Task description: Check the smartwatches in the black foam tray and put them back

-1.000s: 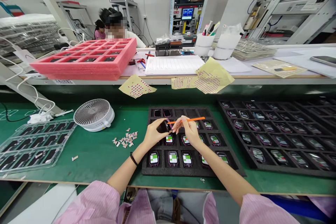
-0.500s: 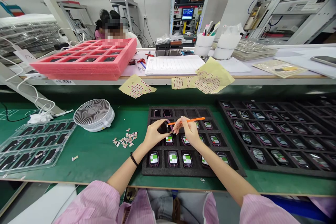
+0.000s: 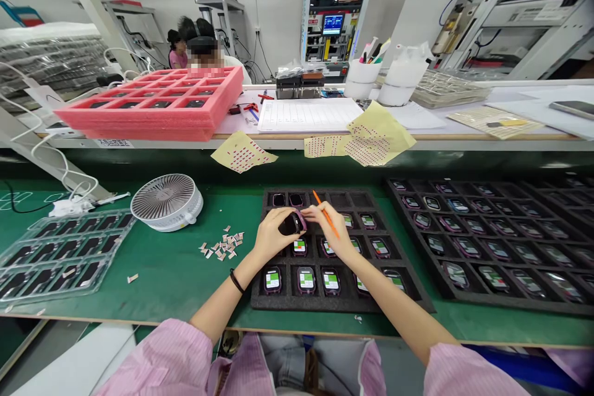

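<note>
Above the black foam tray (image 3: 297,302), my left hand (image 3: 271,236) grips a dark watch body with a purple rim (image 3: 291,224) between thumb and fingers. My right hand (image 3: 333,232) has an orange stick (image 3: 326,213) held across it, tip pointing up and away. Its fingertips touch the right edge of the watch. Several watches with lit green and white screens (image 3: 306,280) lie in the tray's compartments. Two dark-screened watches (image 3: 296,200) sit in its back row.
A white round fan (image 3: 167,201) stands left, near a scatter of small pale pieces (image 3: 223,245). A clear tray (image 3: 60,253) is at far left, another black watch tray (image 3: 492,235) at right. Behind are a shelf with pink foam (image 3: 148,117) and a seated person (image 3: 203,43).
The orange stick has swung from nearly level to steeply slanted in my right hand. My right fingertips have moved left onto the watch, whose purple rim now shows more.
</note>
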`<state>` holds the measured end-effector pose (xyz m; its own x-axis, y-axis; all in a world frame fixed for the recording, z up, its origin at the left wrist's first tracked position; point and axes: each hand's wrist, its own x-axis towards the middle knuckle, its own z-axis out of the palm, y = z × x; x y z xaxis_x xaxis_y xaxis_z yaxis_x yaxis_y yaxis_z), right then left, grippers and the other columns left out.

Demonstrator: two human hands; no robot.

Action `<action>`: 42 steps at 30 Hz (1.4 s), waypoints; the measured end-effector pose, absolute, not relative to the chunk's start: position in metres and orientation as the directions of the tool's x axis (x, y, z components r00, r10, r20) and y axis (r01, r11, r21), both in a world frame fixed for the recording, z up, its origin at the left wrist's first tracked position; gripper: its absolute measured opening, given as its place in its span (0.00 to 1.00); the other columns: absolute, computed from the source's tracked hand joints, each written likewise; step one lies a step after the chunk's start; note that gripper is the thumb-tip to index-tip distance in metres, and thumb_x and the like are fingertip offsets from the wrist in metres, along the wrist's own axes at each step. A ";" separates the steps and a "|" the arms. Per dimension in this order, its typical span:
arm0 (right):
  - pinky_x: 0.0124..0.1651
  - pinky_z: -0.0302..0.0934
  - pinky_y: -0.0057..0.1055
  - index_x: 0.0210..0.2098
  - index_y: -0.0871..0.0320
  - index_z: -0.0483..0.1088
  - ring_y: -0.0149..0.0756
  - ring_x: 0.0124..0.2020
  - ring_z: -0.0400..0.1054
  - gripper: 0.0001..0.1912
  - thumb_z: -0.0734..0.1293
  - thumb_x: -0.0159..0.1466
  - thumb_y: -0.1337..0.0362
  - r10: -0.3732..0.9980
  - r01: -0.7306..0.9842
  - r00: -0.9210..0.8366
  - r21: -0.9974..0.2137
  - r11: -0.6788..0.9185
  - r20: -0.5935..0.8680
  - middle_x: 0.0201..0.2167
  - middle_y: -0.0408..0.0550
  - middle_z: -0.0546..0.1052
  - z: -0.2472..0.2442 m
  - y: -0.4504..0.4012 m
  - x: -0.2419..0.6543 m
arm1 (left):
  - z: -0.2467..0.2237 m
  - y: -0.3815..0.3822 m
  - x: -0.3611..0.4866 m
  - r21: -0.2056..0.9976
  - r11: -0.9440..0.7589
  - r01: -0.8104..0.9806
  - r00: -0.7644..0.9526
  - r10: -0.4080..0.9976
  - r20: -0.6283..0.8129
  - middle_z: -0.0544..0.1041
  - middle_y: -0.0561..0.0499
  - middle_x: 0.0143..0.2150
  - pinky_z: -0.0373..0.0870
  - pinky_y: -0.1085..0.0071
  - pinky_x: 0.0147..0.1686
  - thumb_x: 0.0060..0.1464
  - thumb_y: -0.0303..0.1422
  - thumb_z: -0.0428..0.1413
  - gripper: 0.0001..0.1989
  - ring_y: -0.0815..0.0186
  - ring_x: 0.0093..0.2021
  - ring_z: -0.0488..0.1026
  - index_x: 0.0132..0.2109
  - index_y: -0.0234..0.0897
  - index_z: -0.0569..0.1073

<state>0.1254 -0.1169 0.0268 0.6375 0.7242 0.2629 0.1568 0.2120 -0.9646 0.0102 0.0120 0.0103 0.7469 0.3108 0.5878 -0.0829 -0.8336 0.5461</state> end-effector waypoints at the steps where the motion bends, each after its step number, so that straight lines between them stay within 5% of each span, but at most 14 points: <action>1: 0.40 0.68 0.37 0.26 0.53 0.59 0.39 0.36 0.73 0.17 0.67 0.58 0.49 0.757 0.165 0.604 -0.968 0.188 0.250 0.35 0.48 0.78 0.024 -0.115 0.125 | 0.011 0.012 0.010 0.530 -0.845 -0.072 0.746 0.307 0.591 0.76 0.44 0.47 0.70 0.58 0.50 0.46 0.35 0.63 0.21 0.57 0.48 0.72 0.48 0.37 0.72; 6: 0.32 0.62 0.31 0.22 0.54 0.53 0.30 0.24 0.62 0.25 0.76 0.46 0.55 0.818 0.138 0.548 -0.983 0.117 0.174 0.26 0.39 0.71 0.016 -0.108 0.121 | 0.010 0.012 0.010 0.535 -0.841 -0.074 0.770 0.293 0.566 0.74 0.45 0.49 0.69 0.57 0.51 0.46 0.30 0.62 0.22 0.57 0.50 0.70 0.50 0.40 0.72; 9: 0.29 0.59 0.28 0.22 0.54 0.52 0.26 0.21 0.55 0.25 0.75 0.47 0.55 0.820 -0.037 0.564 -0.989 0.142 0.097 0.20 0.34 0.61 0.017 -0.109 0.121 | 0.010 0.012 0.010 0.583 -0.805 -0.110 0.774 0.298 0.558 0.72 0.45 0.51 0.68 0.57 0.52 0.48 0.33 0.62 0.25 0.57 0.52 0.69 0.54 0.43 0.69; 19: 0.34 0.63 0.28 0.22 0.55 0.53 0.27 0.25 0.57 0.25 0.76 0.47 0.58 0.805 -0.273 0.593 -0.934 0.231 0.026 0.24 0.36 0.60 0.023 -0.113 0.123 | 0.012 0.016 0.009 0.663 -0.719 -0.209 0.745 0.322 0.584 0.70 0.45 0.49 0.71 0.61 0.45 0.50 0.37 0.62 0.26 0.60 0.48 0.69 0.56 0.44 0.67; 42: 0.36 0.69 0.33 0.21 0.55 0.55 0.31 0.29 0.62 0.22 0.73 0.50 0.54 0.790 -0.296 0.614 -0.928 0.227 -0.003 0.24 0.39 0.61 0.023 -0.113 0.125 | 0.018 0.010 0.008 0.753 -0.638 -0.162 0.795 0.367 0.483 0.75 0.46 0.46 0.74 0.65 0.42 0.49 0.32 0.61 0.22 0.62 0.44 0.74 0.52 0.39 0.67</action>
<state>0.1251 -0.1134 0.0225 0.6137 0.7896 -0.0027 -0.2959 0.2268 -0.9279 0.0083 0.0100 0.0182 0.7949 0.3674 0.4828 -0.1620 -0.6383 0.7526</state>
